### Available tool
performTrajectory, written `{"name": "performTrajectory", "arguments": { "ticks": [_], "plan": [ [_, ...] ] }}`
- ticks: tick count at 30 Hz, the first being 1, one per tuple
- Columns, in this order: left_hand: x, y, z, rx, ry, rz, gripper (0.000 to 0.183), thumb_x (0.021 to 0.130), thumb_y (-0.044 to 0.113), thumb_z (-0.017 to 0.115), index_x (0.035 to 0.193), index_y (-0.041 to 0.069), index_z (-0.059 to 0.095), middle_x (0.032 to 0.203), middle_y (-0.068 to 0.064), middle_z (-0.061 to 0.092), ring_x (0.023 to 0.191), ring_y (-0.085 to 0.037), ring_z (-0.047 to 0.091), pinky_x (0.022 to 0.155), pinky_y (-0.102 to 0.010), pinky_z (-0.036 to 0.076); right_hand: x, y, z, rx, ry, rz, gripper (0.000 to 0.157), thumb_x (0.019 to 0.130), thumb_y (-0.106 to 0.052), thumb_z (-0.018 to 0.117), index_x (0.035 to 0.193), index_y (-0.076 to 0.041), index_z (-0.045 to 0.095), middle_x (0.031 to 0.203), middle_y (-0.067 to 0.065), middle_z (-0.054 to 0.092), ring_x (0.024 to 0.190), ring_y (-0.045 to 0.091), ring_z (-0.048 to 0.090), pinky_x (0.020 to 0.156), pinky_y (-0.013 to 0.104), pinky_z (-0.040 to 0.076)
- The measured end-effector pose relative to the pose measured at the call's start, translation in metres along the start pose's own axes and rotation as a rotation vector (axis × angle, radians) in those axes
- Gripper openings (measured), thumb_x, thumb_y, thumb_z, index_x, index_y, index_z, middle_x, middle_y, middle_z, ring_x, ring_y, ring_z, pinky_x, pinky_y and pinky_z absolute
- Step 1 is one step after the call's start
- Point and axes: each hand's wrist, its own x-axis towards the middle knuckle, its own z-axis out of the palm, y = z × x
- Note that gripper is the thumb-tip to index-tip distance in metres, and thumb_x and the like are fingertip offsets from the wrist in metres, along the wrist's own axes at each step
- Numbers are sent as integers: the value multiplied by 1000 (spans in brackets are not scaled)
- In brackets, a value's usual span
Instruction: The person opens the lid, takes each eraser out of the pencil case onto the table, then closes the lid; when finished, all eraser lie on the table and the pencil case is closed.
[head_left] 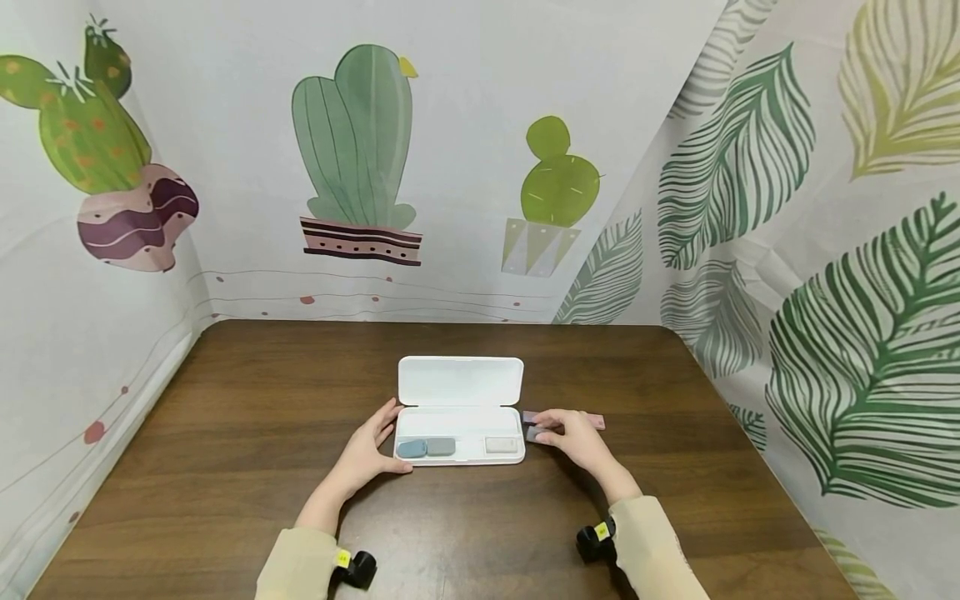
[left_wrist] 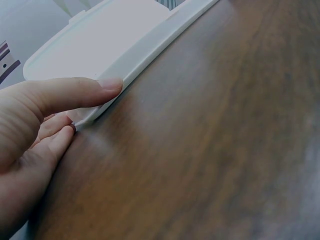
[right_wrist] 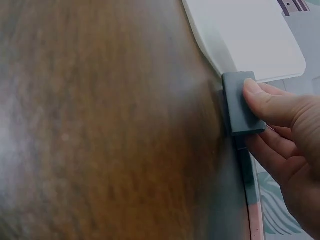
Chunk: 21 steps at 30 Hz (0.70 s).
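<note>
A white pencil case [head_left: 461, 381] lies on the table with its lid raised at the back. My left hand [head_left: 363, 455] grips its left end, the thumb along the front edge and the fingers around the side and back corner. Inside sit a blue rounded block [head_left: 411, 449], a grey-blue block [head_left: 441, 447] beside it, and a white block [head_left: 501, 445] towards the right. Just off the case's right end, my right hand [head_left: 577, 439] pinches a dark grey rectangular block [right_wrist: 240, 107] between thumb and fingers. A pink and purple flat strip [head_left: 596, 421] lies behind that hand, partly hidden by it.
The brown wooden table [head_left: 465, 533] reaches back to a white cloth wall [head_left: 465, 167] printed with cacti. Another cloth with leaf prints [head_left: 870, 333] hangs along the right side. Black wrist cameras sit below both hands.
</note>
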Motion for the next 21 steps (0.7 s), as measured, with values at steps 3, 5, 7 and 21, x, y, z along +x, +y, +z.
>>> {"name": "performTrajectory", "arguments": {
  "ticks": [3, 5, 7, 21],
  "plan": [
    [0, 0, 0, -1, -1, -1, 116, 61, -3, 89, 153, -7, 18, 153, -29, 33, 141, -40, 35, 117, -41, 34, 1, 1, 0, 12, -10, -5, 24, 85, -11, 74, 108, -6, 72, 99, 7, 74, 94, 24, 68, 83, 33, 59],
    [0, 0, 0, 2, -1, 1, 116, 61, -3, 89, 152, -7, 17, 153, -30, 33, 141, -40, 35, 117, -42, 34, 2, 1, 1, 21, -7, -8, 23, 84, -10, 74, 107, -6, 72, 98, 7, 74, 92, 23, 69, 82, 31, 60],
    [0, 0, 0, 7, -2, 4, 116, 61, -3, 89, 152, -7, 17, 153, -30, 33, 141, -41, 35, 116, -42, 34, 3, 1, 2, 21, 6, -15, 23, 84, -8, 74, 106, -6, 72, 96, 6, 74, 91, 22, 69, 81, 29, 60],
    [0, 0, -1, 2, -4, 1, 116, 62, -2, 89, 153, -7, 17, 153, -29, 32, 142, -40, 35, 116, -42, 34, 8, 1, 10, -15, 118, -7, 18, 80, -2, 76, 97, -6, 72, 88, 4, 75, 81, 17, 68, 74, 26, 60]
  ]
}}
